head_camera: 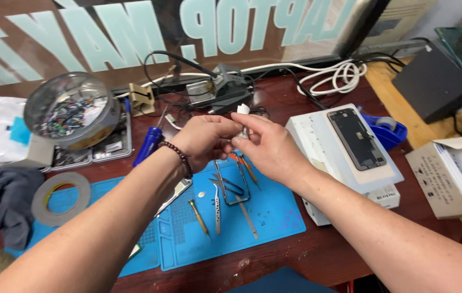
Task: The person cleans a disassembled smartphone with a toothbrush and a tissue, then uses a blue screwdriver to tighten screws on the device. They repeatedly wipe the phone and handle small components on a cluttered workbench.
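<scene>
Above the blue work mat [231, 222], near the middle of the table [323, 252], both hands are meeting around a small white piece [243, 110]. The left hand [205, 140], wearing a dark bead bracelet [179, 157], is curling its fingers closed toward the piece, and the right hand [266, 146] is pinching its upper end between thumb and forefinger; how much of it the left fingers are gripping cannot be told.

Tweezers [217, 209], a metal frame [232, 182] and slim tools are lying on the mat beneath the hands. Toward the right edge a phone screen [357, 138] is resting on a white slab-shaped box [318, 144], with an open grey cardboard carton [448, 179] just beyond it. Along the far edge a brown sign with large pale-blue letters [95, 38] is standing. At the far left a round clear tub [71, 111] of tiny parts is sitting, and a grey tape roll [60, 198] is lying nearer.
</scene>
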`<state>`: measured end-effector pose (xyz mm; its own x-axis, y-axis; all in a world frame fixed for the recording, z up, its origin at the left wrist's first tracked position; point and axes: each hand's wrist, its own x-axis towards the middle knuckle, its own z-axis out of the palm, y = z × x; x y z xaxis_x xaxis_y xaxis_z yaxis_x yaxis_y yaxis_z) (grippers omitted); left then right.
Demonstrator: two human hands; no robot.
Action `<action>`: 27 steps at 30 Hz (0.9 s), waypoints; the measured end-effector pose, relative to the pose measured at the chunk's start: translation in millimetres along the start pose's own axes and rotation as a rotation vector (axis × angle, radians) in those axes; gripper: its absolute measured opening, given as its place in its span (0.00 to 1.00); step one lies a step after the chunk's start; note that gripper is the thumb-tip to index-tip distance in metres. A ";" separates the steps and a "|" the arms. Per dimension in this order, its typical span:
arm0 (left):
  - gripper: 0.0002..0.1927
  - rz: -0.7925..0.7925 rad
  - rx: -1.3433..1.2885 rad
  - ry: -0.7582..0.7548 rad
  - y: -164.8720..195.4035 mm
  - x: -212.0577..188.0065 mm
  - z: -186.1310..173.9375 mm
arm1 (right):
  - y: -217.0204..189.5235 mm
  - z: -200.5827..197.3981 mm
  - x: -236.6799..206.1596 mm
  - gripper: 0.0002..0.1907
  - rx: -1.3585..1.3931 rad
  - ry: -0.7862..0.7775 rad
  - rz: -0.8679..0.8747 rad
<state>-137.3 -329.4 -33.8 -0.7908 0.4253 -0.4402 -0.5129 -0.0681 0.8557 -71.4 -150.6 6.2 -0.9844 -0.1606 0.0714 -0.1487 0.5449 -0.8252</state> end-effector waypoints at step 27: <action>0.09 0.133 0.115 0.736 -59.1 -137.3 -70.0 | -43.8 129.7 29.3 0.13 0.568 -0.555 0.263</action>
<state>-21.8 -447.0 -42.9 -0.8834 -0.2946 -0.3643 -0.3910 0.0352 0.9197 -81.7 -285.9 -28.2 -0.7692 -0.5492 -0.3267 0.2957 0.1474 -0.9438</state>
